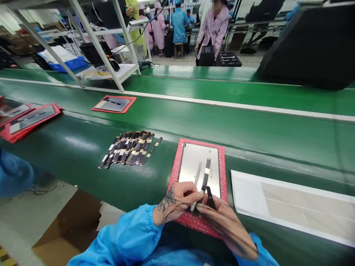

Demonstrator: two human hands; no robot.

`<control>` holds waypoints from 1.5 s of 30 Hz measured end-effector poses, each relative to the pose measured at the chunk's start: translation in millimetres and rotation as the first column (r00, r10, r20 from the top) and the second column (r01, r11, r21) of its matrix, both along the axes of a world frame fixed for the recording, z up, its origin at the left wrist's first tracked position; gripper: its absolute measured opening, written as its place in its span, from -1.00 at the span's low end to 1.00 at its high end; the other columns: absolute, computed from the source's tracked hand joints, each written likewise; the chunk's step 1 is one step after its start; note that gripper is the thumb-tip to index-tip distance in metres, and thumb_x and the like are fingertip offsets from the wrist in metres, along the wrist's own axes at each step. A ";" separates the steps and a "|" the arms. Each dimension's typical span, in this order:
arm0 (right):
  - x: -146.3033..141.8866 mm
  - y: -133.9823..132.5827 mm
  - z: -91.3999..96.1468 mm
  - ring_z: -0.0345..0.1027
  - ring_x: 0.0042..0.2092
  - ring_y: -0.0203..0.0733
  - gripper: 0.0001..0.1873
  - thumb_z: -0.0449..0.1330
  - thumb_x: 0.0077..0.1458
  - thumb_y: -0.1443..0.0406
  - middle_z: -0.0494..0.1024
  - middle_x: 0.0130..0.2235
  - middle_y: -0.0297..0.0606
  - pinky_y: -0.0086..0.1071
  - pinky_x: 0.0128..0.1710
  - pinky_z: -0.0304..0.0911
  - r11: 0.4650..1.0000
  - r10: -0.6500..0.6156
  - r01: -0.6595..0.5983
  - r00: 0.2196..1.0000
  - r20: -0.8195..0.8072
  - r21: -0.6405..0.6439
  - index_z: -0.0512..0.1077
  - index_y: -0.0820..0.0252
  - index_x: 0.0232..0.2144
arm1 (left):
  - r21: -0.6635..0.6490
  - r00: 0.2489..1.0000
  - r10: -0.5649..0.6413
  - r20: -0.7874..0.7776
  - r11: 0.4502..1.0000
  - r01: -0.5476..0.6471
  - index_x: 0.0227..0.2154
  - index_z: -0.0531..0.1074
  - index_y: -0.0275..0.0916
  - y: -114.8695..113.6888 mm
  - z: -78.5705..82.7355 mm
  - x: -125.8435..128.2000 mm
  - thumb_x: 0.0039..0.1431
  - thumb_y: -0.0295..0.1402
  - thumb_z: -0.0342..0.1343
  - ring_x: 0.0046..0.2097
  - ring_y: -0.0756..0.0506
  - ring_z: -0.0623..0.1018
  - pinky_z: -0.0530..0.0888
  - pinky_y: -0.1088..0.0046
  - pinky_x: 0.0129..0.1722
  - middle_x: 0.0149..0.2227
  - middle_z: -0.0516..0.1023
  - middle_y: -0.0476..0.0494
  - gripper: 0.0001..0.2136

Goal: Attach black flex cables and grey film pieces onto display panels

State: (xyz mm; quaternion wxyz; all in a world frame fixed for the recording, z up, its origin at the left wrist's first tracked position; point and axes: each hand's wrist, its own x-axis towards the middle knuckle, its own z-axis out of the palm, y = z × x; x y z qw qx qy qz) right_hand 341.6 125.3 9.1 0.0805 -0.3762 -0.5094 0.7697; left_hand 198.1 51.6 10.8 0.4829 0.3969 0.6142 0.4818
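Two hands work at the near edge of the green worktop: one left hand and one right hand. One silver panel lies in one red padded tray, with one dark ribbon strip on it. One fanned heap of like strips lies to the left, too overlapped to count. One more red tray with a panel lies farther back, and at least two at the left edge. One white sheet lies at the right.
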 end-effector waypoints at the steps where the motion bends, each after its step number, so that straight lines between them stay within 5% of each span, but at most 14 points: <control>1: 0.0 5.4 -3.6 0.40 -0.35 -0.11 -0.62 0.28 -0.13 -0.04 0.52 -0.47 -0.33 -0.28 -0.28 0.31 0.996 0.035 -0.038 0.999 0.038 0.079 0.48 0.12 -0.41 | 0.034 0.993 0.027 -0.115 0.999 -0.024 -0.54 0.38 -0.27 -3.2 -5.4 -2.1 0.20 -0.08 0.03 -0.44 -0.03 0.36 0.30 0.44 -0.43 -0.53 0.38 -0.06 -0.64; 5: -4.4 28.9 -18.1 0.39 -0.35 -0.04 -0.65 0.17 -0.03 0.00 0.52 -0.45 -0.24 -0.21 -0.32 0.27 0.885 0.098 -0.194 0.966 0.238 0.423 0.45 0.16 -0.48 | 0.273 0.794 0.178 -0.581 0.962 -0.016 -0.29 0.51 -0.24 -29.3 -37.1 -7.5 0.31 -0.32 -0.04 -0.28 -0.07 0.43 0.37 0.40 -0.27 -0.35 0.46 -0.11 -0.77; 8: -11.3 36.5 -21.6 0.39 -0.19 0.03 -0.81 0.15 0.00 0.17 0.51 -0.27 -0.18 -0.14 -0.15 0.26 0.815 0.078 -0.211 0.963 0.258 0.540 0.49 0.13 -0.48 | 0.373 0.664 0.243 -0.707 0.926 0.059 -0.01 0.46 -0.15 -49.8 -60.4 -2.8 0.28 -0.39 -0.02 -0.15 -0.12 0.42 0.41 0.32 -0.16 -0.19 0.45 -0.16 -0.72; 11: -15.5 34.4 -21.0 0.38 -0.13 0.05 -0.81 0.08 0.04 0.28 0.46 -0.12 -0.11 -0.08 -0.09 0.26 0.762 0.073 -0.235 0.957 0.281 0.603 0.50 0.13 -0.46 | 0.363 0.604 0.246 -0.758 0.928 0.077 0.00 0.47 -0.08 -60.3 -71.4 3.8 0.28 -0.42 -0.03 -0.07 -0.15 0.40 0.40 0.21 -0.05 -0.13 0.45 -0.17 -0.70; 19: -20.2 27.4 -7.6 0.29 0.12 0.00 -0.72 0.05 0.11 0.39 0.37 0.11 -0.06 -0.10 0.14 0.23 0.745 0.301 -0.402 0.915 0.269 0.532 0.50 0.20 -0.17 | 0.402 0.580 0.266 -0.770 0.908 0.118 -0.14 0.52 -0.19 -61.3 -56.7 -1.3 0.23 -0.49 0.04 -0.16 -0.09 0.43 0.48 0.35 -0.18 -0.22 0.49 -0.15 -0.78; 35: -28.2 28.4 -12.3 0.42 -0.02 -0.02 -0.78 0.04 0.11 0.49 0.41 0.04 -0.06 -0.18 -0.05 0.37 0.575 0.365 -0.605 0.792 0.489 0.551 0.48 0.26 -0.31 | 0.379 0.620 0.250 -0.744 0.922 0.083 -0.12 0.51 -0.16 -66.8 -66.3 1.6 0.24 -0.48 0.01 -0.16 -0.10 0.42 0.45 0.32 -0.19 -0.21 0.46 -0.16 -0.76; 42: -27.7 26.7 -15.2 0.43 -0.03 -0.01 -0.78 0.05 0.11 0.46 0.42 0.06 -0.08 -0.20 -0.08 0.38 0.542 0.353 -0.607 0.792 0.497 0.582 0.49 0.24 -0.29 | 0.312 0.380 0.222 -0.898 0.930 0.193 -0.07 0.51 -0.16 -62.2 -54.1 3.1 0.28 -0.40 -0.02 -0.19 -0.14 0.40 0.41 0.27 -0.14 -0.22 0.50 -0.17 -0.74; 45: -26.5 27.5 -16.2 0.43 -0.03 -0.03 -0.78 0.04 0.11 0.46 0.40 0.07 -0.07 -0.22 -0.08 0.37 0.555 0.362 -0.603 0.795 0.486 0.573 0.48 0.26 -0.29 | 0.309 0.339 0.228 -0.913 0.928 0.207 -0.08 0.51 -0.16 -61.5 -51.3 3.5 0.33 -0.36 -0.05 -0.19 -0.14 0.39 0.38 0.29 -0.11 -0.21 0.51 -0.15 -0.75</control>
